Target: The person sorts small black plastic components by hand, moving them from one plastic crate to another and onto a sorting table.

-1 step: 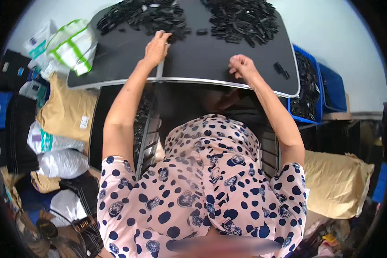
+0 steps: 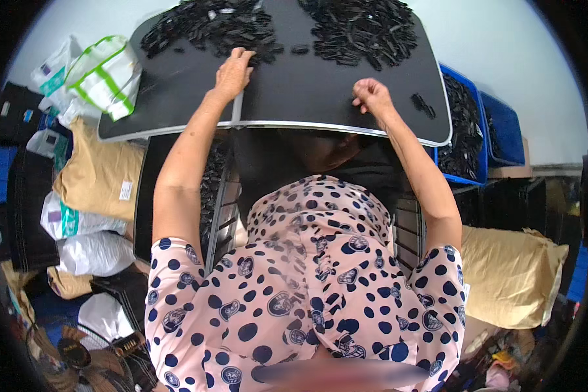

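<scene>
On the dark folding table (image 2: 294, 91), my left hand (image 2: 234, 73) reaches to the near edge of the left heap of small black parts (image 2: 209, 29). Its fingers stretch forward, with the thumb a little apart; the fingertips meet the black pieces. My right hand (image 2: 374, 97) hovers over the table's near right side with curled fingers. Whether a small piece is inside them is hidden. Beyond it lies the right heap of black parts (image 2: 362, 32). One loose black piece (image 2: 300, 49) sits between the heaps, and a few black pieces (image 2: 423, 106) lie near the right edge.
Right of the table stand a blue bin of black parts (image 2: 460, 130) and another blue bin (image 2: 505, 130). A white and green bag (image 2: 104, 78) touches the left corner. Brown sacks lie left (image 2: 101, 170) and right (image 2: 513, 277). A fan (image 2: 75, 353) is at lower left.
The view has shifted slightly. My right hand is a little farther right over the table; my left hand stays by the left heap.
</scene>
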The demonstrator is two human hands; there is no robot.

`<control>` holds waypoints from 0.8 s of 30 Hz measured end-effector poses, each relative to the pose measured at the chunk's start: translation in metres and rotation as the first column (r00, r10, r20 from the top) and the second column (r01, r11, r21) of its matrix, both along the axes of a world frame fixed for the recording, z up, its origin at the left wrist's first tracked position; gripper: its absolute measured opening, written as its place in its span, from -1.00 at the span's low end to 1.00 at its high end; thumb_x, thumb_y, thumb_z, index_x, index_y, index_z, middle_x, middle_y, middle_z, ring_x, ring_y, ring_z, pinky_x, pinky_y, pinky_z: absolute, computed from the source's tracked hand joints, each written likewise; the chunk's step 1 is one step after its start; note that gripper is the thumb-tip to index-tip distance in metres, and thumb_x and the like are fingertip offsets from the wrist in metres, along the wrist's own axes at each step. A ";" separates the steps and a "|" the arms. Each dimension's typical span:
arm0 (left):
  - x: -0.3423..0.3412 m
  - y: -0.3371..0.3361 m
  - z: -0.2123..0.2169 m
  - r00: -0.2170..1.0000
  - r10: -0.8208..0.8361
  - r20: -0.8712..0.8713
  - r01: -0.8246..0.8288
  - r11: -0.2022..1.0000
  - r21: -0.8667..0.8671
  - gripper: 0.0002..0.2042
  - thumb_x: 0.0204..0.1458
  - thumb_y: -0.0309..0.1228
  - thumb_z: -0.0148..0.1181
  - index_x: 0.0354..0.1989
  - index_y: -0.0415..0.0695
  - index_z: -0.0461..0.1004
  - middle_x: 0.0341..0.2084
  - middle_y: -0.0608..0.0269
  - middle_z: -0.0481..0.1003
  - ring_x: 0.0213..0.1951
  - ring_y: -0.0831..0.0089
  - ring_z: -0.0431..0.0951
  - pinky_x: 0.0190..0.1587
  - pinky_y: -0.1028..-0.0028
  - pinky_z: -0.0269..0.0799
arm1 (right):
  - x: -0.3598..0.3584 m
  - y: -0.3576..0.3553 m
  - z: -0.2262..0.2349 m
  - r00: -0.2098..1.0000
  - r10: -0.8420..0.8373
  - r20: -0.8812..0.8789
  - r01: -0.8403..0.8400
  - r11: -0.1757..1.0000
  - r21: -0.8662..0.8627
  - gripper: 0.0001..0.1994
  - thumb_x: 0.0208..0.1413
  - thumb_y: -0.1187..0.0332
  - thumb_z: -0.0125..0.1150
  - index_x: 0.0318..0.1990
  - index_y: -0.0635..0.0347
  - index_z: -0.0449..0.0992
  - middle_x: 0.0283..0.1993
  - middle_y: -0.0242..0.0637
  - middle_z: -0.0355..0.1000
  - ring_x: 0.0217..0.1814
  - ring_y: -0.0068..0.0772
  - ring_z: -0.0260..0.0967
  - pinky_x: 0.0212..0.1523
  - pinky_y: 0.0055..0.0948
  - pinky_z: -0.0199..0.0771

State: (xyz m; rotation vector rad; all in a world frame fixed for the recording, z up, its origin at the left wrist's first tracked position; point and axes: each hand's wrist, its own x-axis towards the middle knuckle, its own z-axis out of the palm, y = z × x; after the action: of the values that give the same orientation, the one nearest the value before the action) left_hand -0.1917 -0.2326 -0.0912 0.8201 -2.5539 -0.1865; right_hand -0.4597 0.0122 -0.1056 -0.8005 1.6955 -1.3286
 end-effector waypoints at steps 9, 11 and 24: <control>-0.011 -0.008 -0.001 0.973 0.031 0.228 -0.037 0.999 0.025 -0.79 -0.02 -0.45 0.13 -0.19 -0.11 0.34 -0.24 0.09 0.39 -0.20 0.01 0.46 -0.19 0.17 0.41 | -0.088 -0.039 0.009 0.413 0.004 -0.911 0.197 0.976 0.094 -0.66 -0.09 0.22 0.28 -0.16 0.15 0.42 -0.14 -0.12 0.42 -0.04 -0.04 0.38 -0.08 -0.18 0.39; -0.012 0.000 0.005 0.965 0.016 0.261 -0.026 0.999 0.033 -0.78 -0.04 -0.41 0.16 -0.20 -0.12 0.35 -0.26 0.08 0.42 -0.21 0.00 0.47 -0.20 0.15 0.41 | -0.095 -0.046 0.010 0.357 0.105 -0.928 0.174 0.969 0.177 -0.66 -0.08 0.23 0.27 -0.16 0.15 0.41 -0.14 -0.11 0.42 -0.03 -0.03 0.38 -0.07 -0.17 0.39; -0.007 0.174 0.033 0.659 0.277 -0.699 0.556 0.446 0.701 -0.81 -0.01 -0.55 0.20 -0.20 -0.18 0.41 -0.44 0.38 0.48 -0.42 0.66 0.46 -0.42 0.66 0.36 | 0.054 0.022 0.087 0.928 0.232 0.291 -0.097 0.905 -0.414 -0.81 0.04 0.48 0.20 -0.17 0.26 0.43 -0.25 -0.21 0.48 -0.26 -0.36 0.49 -0.26 -0.51 0.56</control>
State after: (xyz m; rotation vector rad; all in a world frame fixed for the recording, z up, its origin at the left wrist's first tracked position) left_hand -0.1988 -0.0584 -0.0584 0.5755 -1.5211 -1.7118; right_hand -0.4055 0.0346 -0.0191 -0.8647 1.0806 -1.6058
